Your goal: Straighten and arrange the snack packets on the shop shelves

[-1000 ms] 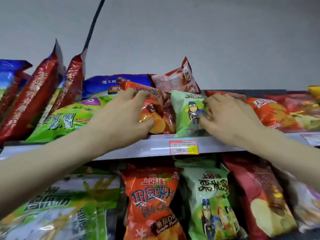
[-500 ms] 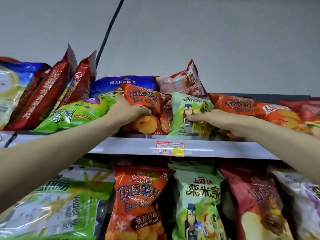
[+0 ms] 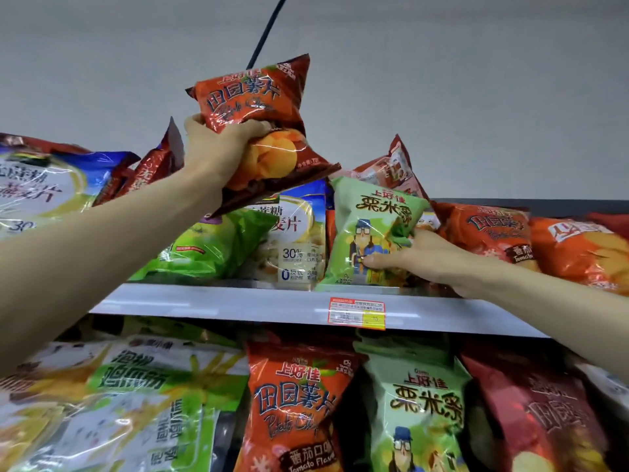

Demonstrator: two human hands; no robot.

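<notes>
Two hands: left hand [image 3: 218,148] clamps crinkly orange foil crisp packet [image 3: 253,97], lifted; right hand [image 3: 425,257] pinches pale-green foil packet [image 3: 367,233].
Tip: seat orange upright at 9 o'clock of green.

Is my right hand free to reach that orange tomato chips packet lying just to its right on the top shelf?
Probably not yet: the right hand is gripping the green packet. The orange tomato packet lies uncovered right beside it, so nothing else blocks it.

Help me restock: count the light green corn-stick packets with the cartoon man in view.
2. One light green packet stands on the upper shelf, gripped by the right hand. Another green packet stands on the shelf below. More may hide behind them.
</notes>
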